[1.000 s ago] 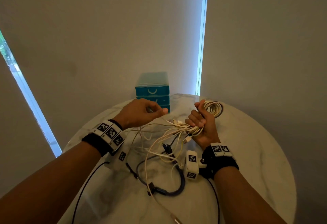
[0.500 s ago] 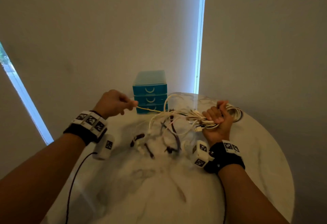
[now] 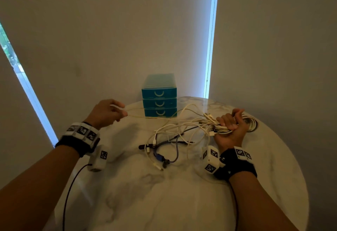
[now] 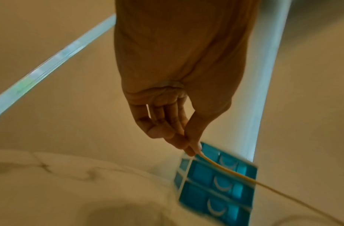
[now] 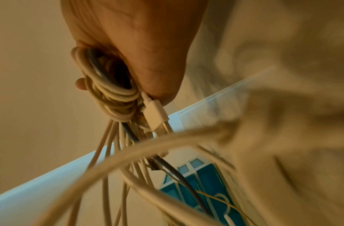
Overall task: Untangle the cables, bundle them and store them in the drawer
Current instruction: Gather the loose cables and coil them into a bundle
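Left hand (image 3: 107, 111) pinches one limp cream cable (image 3: 145, 116) — right hand (image 3: 230, 127) fists the tangled bundle (image 3: 217, 127); light, floppy — probably best gripped near plugs.

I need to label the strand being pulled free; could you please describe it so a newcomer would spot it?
Start at the blue drawers at the table's far edge. Just left, the left hand pinches one cream cable. Unlike the others, it runs taut and alone to the bundle in the right hand.
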Motion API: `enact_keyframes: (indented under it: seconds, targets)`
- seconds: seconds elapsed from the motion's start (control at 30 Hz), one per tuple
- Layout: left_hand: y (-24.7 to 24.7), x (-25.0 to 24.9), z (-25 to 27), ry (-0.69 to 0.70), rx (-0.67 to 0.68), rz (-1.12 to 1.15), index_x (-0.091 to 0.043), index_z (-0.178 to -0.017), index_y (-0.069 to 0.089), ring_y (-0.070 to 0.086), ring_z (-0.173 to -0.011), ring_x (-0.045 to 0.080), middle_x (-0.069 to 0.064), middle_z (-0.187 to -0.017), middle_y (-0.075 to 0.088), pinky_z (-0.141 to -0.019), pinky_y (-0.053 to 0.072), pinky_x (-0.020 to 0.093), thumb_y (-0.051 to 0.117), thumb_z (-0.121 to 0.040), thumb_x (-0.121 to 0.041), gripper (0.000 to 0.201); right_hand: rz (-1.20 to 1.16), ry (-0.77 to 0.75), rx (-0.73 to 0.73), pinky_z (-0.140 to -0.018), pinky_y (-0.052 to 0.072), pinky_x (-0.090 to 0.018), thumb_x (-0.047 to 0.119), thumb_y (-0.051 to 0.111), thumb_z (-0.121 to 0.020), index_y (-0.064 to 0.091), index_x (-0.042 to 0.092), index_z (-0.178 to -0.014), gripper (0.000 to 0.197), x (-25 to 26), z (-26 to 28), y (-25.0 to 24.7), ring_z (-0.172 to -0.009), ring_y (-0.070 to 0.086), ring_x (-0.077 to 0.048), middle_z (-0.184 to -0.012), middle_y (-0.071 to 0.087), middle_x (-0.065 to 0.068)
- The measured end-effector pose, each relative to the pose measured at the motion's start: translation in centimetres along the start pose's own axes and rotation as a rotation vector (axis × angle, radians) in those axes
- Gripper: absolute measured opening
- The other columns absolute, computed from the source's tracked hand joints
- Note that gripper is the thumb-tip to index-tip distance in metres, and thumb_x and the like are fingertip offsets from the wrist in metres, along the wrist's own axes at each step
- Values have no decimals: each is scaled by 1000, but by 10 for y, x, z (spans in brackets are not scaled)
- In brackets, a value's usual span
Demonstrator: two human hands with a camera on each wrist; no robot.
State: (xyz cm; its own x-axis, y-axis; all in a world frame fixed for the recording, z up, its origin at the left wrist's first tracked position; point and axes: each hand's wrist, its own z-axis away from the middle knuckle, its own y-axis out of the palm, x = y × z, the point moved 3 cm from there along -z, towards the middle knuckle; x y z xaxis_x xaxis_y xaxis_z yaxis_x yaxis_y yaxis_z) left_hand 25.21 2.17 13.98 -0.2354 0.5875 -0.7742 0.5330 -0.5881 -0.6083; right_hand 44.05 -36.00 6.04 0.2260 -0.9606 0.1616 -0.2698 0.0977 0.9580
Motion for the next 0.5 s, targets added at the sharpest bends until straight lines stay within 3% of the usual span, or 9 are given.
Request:
enact_keyframes:
  seconds: [0.1, 0.17, 0.23, 0.3, 0.4, 0.5]
  targets:
    - [24, 0, -1, -69, 96, -329, -13, -132, 65, 69, -112, 27, 10, -126, 74, -94, 54, 38, 76, -98, -33, 41, 74, 32, -25, -44, 29, -21, 34, 63, -103, 65, 20, -88, 22, -12, 5, 11, -35, 31, -5, -42, 33, 9]
    - [43, -30, 8, 74, 50, -390, -11, -144, 58, 62, -127, 26, 8, -145, 63, -103, 49, 38, 65, -103, -48, 56, 118, 56, -40, -42, 29, -21, 35, 58, -106, 63, 19, -89, 25, -18, 6, 18, -35, 30, -5, -43, 31, 9]
    - [63, -77, 32, 270, 24, -178, -16, -146, 57, 60, -131, 20, 2, -148, 61, -106, 50, 37, 60, -98, -64, 68, 147, 76, -40, -42, 28, -22, 36, 57, -107, 63, 18, -88, 26, -24, 7, 21, -34, 30, -5, -44, 31, 8]
    - [89, -124, 58, 414, 167, -104, -23, -154, 48, 52, -139, 15, -2, -157, 52, -114, 47, 41, 62, -85, -79, 90, 175, 95, -27, -42, 28, -22, 36, 59, -106, 63, 17, -89, 26, -29, 8, 25, -34, 31, -5, -44, 32, 8]
    - [138, -164, 84, 544, 441, -344, -33, -167, 19, 33, -153, 19, -5, -172, 29, -126, 34, 48, 81, -69, -81, 126, 197, 131, 31, -41, 32, -21, 36, 57, -108, 65, 17, -88, 30, -32, 11, 33, -35, 32, -5, -45, 33, 8]
    - [172, -158, 77, 508, 604, -473, -43, -166, -4, 34, -156, 25, -2, -175, 27, -127, 32, 52, 87, -56, -83, 149, 200, 140, 122, -42, 34, -21, 33, 51, -112, 66, 15, -88, 33, -25, 13, 47, -35, 35, -5, -44, 35, 8]
